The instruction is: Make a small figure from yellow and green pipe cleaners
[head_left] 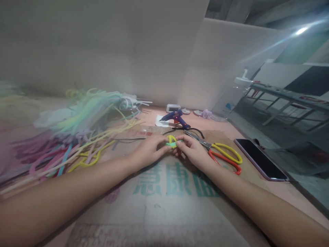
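Left hand [155, 149] and right hand [192, 150] pinch a yellow-green chenille-stem loop [170, 144]; probably light, pliable, easily crushed; hold by its edges; scissors [207, 144] lie beside right hand.

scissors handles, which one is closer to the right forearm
The red handle: it lies right beside the right forearm, on the side nearer the person, while the yellow handle lies just beyond it.

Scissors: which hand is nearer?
Right. The right hand is just left of the scissors, close by the blades; contact is unclear. The left hand is farther left, across the small yellow-and-green piece between the fingertips.
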A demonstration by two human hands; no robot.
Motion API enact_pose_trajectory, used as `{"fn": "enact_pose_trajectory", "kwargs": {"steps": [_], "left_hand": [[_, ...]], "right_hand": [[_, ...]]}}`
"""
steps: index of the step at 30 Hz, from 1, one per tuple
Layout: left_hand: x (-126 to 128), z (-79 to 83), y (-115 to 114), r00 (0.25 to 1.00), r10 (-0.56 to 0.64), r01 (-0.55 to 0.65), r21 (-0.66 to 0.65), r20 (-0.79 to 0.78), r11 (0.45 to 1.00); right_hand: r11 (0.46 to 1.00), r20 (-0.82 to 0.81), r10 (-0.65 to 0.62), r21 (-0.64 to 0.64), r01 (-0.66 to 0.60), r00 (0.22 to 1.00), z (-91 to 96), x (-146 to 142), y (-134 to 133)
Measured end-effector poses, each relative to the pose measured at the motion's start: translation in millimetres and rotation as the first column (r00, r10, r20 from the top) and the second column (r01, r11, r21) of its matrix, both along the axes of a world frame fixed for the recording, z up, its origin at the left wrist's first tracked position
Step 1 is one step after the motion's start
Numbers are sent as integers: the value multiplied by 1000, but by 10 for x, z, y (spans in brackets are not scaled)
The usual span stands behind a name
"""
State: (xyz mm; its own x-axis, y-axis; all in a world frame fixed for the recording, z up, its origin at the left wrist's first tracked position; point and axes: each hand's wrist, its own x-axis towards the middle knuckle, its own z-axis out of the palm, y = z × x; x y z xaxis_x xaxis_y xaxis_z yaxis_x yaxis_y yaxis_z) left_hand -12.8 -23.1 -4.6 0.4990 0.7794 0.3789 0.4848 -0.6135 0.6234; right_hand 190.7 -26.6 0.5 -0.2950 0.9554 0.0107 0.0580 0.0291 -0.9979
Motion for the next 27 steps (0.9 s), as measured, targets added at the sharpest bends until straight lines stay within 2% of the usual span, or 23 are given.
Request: {"fn": "enact_pose_trajectory", "kwargs": {"steps": [3,9,13,21,27], "left_hand": [[-3,-23,-2,999,29,-27,-33,38,999],[-15,-37,15,998,-14,13,13,61,1000],[-11,-43,15,997,-7,7,0,78,1000],[-16,-114,38,990,50,-49,-14,129,999],[-9,-69,12,995,26,-24,-29,92,999]], "right_hand": [[1000,-2,5,1,-5,1000,-8,3,0],[1000,10,-3,0,3,1000,-23,5,0],[1000,-4,-15,-4,14,1000,-18,0,0],[997,-7,-23,79,24,1000,-17,1,2],[997,44,-19,77,16,999,-24,7,-2]]}}
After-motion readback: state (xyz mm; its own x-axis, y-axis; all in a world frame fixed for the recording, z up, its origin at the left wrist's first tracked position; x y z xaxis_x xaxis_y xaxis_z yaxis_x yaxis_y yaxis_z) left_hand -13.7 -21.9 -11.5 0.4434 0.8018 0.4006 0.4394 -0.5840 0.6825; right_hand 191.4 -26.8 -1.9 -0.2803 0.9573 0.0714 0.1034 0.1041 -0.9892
